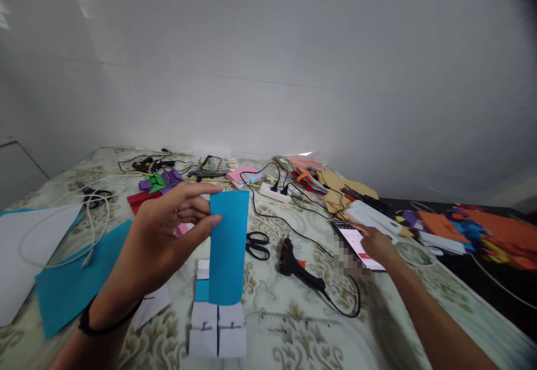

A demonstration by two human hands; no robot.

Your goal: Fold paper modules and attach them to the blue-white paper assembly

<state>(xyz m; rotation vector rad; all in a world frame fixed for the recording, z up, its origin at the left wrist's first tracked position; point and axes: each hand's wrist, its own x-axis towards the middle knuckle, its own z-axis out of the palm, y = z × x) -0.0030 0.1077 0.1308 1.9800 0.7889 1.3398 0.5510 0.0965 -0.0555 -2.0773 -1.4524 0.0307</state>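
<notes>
My left hand (168, 241) pinches the upper left edge of a blue paper strip (229, 252), held upright between thumb and fingers. Below and partly behind the strip, a white and blue folded paper piece (218, 333) lies on the table. At the right, my right hand (377, 246) reaches over a smartphone (354, 241) with a lit screen, a finger stretched out onto it. Its other fingers are mostly hidden. Between the hands are black-handled scissors (257, 246), partly covered by the strip, and a black glue gun (300, 269) with its cord.
A clear ruler (297, 324) lies in front. Blue sheets (84, 280), white paper (33, 252) and a white cable (94, 235) are at left. A white power strip (274, 192) with black cords sits further back, near brown paper (348, 185). Colourful craft pieces (457, 227) lie far right.
</notes>
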